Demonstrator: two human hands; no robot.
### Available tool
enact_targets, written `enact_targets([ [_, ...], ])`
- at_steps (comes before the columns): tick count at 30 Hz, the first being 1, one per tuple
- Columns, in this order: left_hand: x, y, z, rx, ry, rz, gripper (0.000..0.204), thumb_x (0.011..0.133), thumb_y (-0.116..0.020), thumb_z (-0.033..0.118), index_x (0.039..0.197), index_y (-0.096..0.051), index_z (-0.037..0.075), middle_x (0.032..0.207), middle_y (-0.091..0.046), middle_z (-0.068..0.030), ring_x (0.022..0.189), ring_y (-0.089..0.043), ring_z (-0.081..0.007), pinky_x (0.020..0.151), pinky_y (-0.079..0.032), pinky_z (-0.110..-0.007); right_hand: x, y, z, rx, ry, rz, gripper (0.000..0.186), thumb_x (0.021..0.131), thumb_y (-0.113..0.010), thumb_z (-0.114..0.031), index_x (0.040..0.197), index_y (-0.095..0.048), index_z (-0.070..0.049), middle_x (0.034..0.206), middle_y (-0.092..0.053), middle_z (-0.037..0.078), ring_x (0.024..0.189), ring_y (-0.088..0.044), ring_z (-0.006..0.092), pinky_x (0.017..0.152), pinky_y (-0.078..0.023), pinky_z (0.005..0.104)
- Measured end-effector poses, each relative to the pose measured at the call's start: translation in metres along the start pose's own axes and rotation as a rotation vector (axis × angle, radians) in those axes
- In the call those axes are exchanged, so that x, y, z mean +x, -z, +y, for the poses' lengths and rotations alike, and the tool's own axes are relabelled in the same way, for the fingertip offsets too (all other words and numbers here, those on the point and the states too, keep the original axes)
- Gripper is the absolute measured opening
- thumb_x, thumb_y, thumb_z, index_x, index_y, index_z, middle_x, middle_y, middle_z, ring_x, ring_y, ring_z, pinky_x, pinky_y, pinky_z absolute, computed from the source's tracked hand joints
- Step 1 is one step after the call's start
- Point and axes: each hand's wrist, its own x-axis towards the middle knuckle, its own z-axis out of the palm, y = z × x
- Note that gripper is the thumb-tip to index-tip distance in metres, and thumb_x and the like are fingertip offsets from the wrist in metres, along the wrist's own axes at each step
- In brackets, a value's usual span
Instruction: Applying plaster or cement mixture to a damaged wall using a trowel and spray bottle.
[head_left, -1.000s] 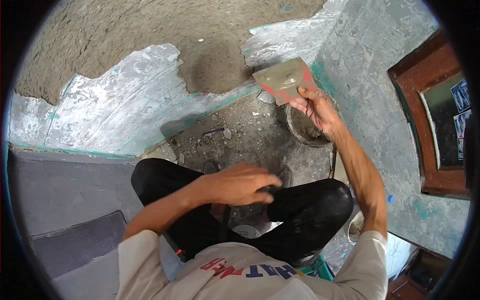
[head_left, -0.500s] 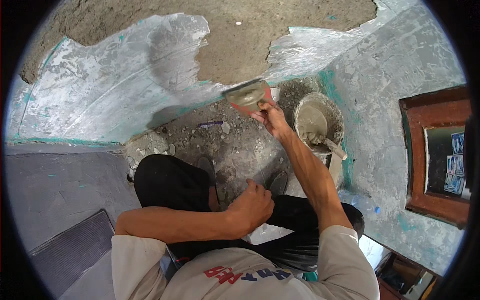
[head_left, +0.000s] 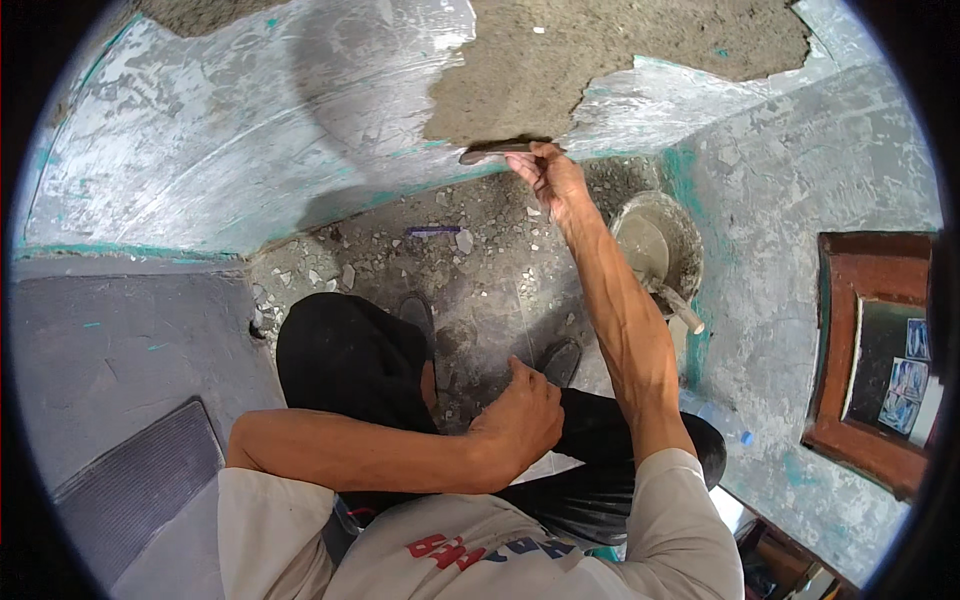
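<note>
My right hand [head_left: 556, 185] reaches forward and grips a wide scraper [head_left: 488, 154], seen nearly edge-on. The blade lies against the lower edge of a rough grey-brown plaster patch [head_left: 520, 85] on the wall, just above the floor. Fingers and blade hide whatever mortar may be on it. Drawn in over my lap, my left hand [head_left: 520, 415] is loosely curled, and nothing shows in it. To the right of my right forearm stands a bucket [head_left: 692, 240] of wet grey mortar, a wooden-handled tool [head_left: 685, 312] leaning in it.
Broken plaster chips [head_left: 348, 277] and a thin purple strip [head_left: 433, 231] litter the floor. A clear plastic bottle [head_left: 715, 412] lies by the right wall, below a brown wooden frame [head_left: 830, 400]. On the left is a low grey ledge [head_left: 130, 340] with a ribbed panel [head_left: 140, 480].
My right hand has pushed the scraper up to the wall and tipped it from face-on to edge-on. The view has shifted slightly; my left hand stays over my lap.
</note>
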Motion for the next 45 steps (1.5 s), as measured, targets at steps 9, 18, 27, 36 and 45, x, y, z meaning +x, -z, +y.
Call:
enact_targets([
  [9,0.004,-0.006,0.002,-0.038,-0.008,-0.049,0.040,0.097,-0.059,0.021,0.131,-0.066,0.002,0.116,-0.068,-0.0148,0.113,-0.064,-0.0349,0.100,-0.046,-0.058,-0.020,-0.029,-0.037,0.081,0.070,-0.097,0.024,0.105,-0.044,-0.001,0.117,-0.048,0.019,0.111,-0.064,0.039,0.098,-0.073,0.0410,0.087,-0.068,0.0386],
  [18,0.004,-0.018,0.001,-0.150,0.026,-0.056,0.031,0.095,-0.062,0.019,0.118,-0.074,0.002,0.116,-0.069,-0.0166,0.112,-0.065,-0.0356,0.104,-0.046,-0.062,-0.135,-0.067,-0.107,-0.166,0.195,-0.213,0.049,0.100,-0.052,-0.006,0.134,-0.037,0.025,0.112,-0.062,0.037,0.097,-0.073,0.0362,0.086,-0.068,0.0356],
  [27,-0.009,-0.017,0.012,-0.115,-0.006,-0.137,0.044,0.096,-0.059,0.019,0.136,-0.061,0.001,0.113,-0.069,-0.0153,0.111,-0.065,-0.0350,0.103,-0.045,-0.063,-0.082,0.044,0.047,-0.010,-0.067,0.071,0.051,0.094,-0.061,-0.005,0.140,-0.047,0.009,0.122,-0.061,0.021,0.091,-0.072,0.0317,0.082,-0.068,0.0419],
  [36,-0.010,-0.014,0.001,-0.092,0.013,-0.197,0.063,0.098,-0.056,0.022,0.155,-0.043,-0.001,0.113,-0.069,-0.0167,0.110,-0.065,-0.0360,0.101,-0.046,-0.060,-0.024,0.023,0.090,0.106,-0.067,-0.012,0.039,0.097,-0.063,-0.007,0.132,-0.051,0.008,0.118,-0.064,0.016,0.091,-0.072,0.0298,0.086,-0.067,0.0445],
  [45,-0.002,-0.020,0.003,-0.160,0.008,-0.144,0.033,0.094,-0.064,0.017,0.121,-0.072,0.000,0.118,-0.068,-0.0168,0.115,-0.064,-0.0363,0.105,-0.046,-0.062,-0.064,0.036,0.064,0.109,0.010,-0.088,0.045,0.098,-0.064,-0.009,0.133,-0.047,0.015,0.124,-0.062,0.021,0.088,-0.075,0.0276,0.088,-0.067,0.0459],
])
